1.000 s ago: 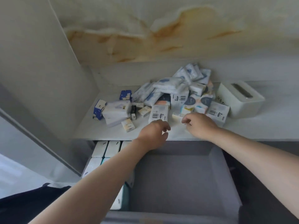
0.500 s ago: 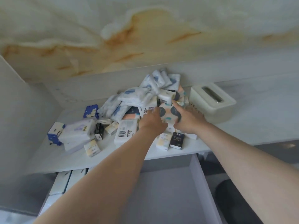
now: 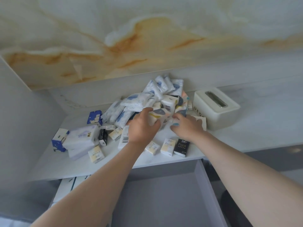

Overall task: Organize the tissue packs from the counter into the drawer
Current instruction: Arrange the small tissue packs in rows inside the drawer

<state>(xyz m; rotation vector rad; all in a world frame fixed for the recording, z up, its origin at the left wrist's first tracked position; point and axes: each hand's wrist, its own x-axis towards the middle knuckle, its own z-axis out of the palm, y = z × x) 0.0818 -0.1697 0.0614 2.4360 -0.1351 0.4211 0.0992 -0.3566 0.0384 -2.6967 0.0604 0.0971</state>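
**Head view: two hands (image 3: 142,126) (image 3: 188,126) reach into the pile of tissue packs (image 3: 147,99)**

Head view shows a white counter (image 3: 246,131) with a big messy pile of tissue packs on it. The left hand is on the pile. Its fingers and thumb bend around a pack with grey and yellow shapes (image 3: 161,114) and hold it. The right hand is just beside it, on the packs next to the white tissue box (image 3: 216,107). Its fingers are bent down onto the packs, but I cannot tell if it holds one.

The tissue box stands at the right of the pile and has a long slot on top. What is inside it is hidden.

Small packs (image 3: 168,147) that say "Face" lie near the front edge of the counter. One of them is black (image 3: 181,147). Two blue boxes (image 3: 94,117) (image 3: 59,142) and a big pale purple pack (image 3: 80,138) lie at the left.

Under the counter the grey drawer (image 3: 206,185) is pulled open. White packs (image 3: 65,189) lie in a row at its left side. The arms hide part of it.
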